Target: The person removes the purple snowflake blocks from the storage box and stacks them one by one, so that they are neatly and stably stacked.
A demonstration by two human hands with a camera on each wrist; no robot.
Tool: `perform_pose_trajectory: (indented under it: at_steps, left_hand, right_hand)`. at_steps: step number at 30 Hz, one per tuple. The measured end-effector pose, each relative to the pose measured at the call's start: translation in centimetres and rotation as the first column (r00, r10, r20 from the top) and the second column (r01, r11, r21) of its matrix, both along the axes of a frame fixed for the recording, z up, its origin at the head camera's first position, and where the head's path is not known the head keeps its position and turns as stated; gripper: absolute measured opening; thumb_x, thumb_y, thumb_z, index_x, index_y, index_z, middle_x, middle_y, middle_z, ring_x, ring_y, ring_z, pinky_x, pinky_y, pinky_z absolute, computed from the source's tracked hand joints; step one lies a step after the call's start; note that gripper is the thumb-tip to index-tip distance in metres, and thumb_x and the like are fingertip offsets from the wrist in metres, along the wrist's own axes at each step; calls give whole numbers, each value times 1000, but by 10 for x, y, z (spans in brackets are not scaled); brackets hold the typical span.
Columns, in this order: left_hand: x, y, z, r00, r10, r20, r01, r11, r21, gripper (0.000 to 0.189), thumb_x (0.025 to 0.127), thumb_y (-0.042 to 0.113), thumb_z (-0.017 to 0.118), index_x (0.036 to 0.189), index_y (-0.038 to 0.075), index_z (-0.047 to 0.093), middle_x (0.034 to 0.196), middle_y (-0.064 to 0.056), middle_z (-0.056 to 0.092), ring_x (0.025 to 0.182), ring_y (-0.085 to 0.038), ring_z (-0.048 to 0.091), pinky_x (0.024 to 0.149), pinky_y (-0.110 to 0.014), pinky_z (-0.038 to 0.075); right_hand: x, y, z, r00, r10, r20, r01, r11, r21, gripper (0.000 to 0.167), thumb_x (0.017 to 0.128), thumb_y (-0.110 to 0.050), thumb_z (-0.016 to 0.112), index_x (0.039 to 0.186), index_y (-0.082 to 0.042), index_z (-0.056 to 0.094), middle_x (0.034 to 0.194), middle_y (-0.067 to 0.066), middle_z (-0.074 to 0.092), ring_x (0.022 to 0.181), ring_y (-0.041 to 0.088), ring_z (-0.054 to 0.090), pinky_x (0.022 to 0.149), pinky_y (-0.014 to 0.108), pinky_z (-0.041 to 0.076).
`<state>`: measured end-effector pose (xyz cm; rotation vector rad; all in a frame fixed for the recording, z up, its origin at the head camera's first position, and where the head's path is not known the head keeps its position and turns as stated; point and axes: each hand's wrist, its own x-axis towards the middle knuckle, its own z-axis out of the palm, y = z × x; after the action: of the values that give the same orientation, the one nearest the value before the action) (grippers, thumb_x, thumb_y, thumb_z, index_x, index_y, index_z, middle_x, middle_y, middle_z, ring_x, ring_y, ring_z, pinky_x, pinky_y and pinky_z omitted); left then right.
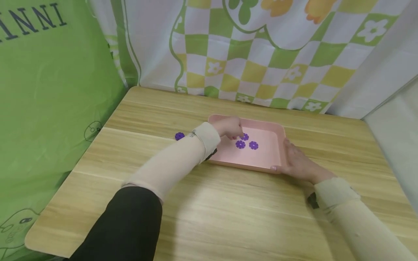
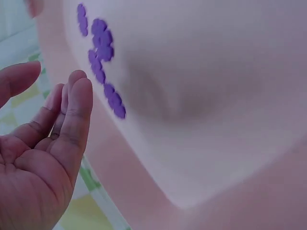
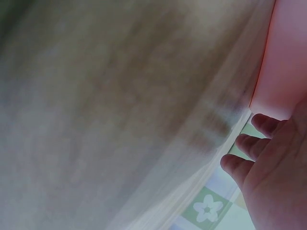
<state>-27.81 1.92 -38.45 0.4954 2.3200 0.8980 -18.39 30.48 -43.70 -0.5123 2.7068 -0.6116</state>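
Note:
My left hand (image 1: 230,127) reaches down over the left part of a shallow pink tray (image 1: 281,130). Near its fingertips in the tray lie purple flower-shaped discs (image 1: 253,145). In the left wrist view several such discs (image 2: 115,101) show beside my left fingers (image 2: 79,105), with thumb and fingers apart and nothing between them. My right hand (image 1: 300,164) rests against the tray's front right corner, thumb at the front rim, other fingers along the right wall. The right wrist view shows these fingers (image 3: 235,165) extended beside the tray's outer wall.
Another purple disc (image 1: 179,136) lies on the wooden table (image 1: 228,214) left of the tray, partly behind the left sleeve. A checkered curtain (image 1: 248,54) hangs along the table's back edge, and a green cloth (image 1: 49,90) hangs at the left.

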Motion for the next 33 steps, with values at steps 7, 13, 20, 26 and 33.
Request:
perform_pose_trajectory:
  at_steps: [7,13,20,26,33]
  left_hand:
    - [1,15,-12,999,-30,-45,25,992,-121,32,97,6,65,72,14,47,68,1,48,56,-10,44,54,-22,42]
    - [-3,26,-21,995,-57,-79,39,977,-209,35,88,0,68,67,14,44,64,2,40,53,-10,36,49,-21,35]
    - [0,40,-21,983,-135,-121,84,929,-359,26,89,-3,66,75,12,49,82,-4,59,53,-10,40,45,-19,41]
    - [2,44,-21,968,-215,-128,135,880,-456,16,93,-1,62,85,9,54,93,-7,62,54,-9,40,43,-17,38]
    - [6,43,-13,976,-185,-112,115,882,-456,10,95,2,66,92,7,58,92,-6,62,58,-10,43,46,-17,42]
  right_hand:
    - [0,-3,0,999,17,-36,-17,1000,-6,124,91,-48,74,152,20,-9,157,46,0,145,63,10,120,67,13]
    - [0,-2,1,999,13,-33,-13,1000,5,125,91,-50,74,153,18,-11,158,46,0,145,62,10,120,67,13]
    - [1,0,1,1000,11,-26,-11,1000,11,124,91,-49,74,152,20,-10,157,47,1,144,63,12,119,68,15]
    - [2,0,0,1000,1,-5,-1,1000,27,125,92,-53,72,153,18,-11,158,46,-2,145,63,9,119,68,14]
    - [1,1,2,1000,7,-17,-7,1000,21,124,93,-51,72,152,19,-11,157,46,-1,145,63,10,120,67,13]
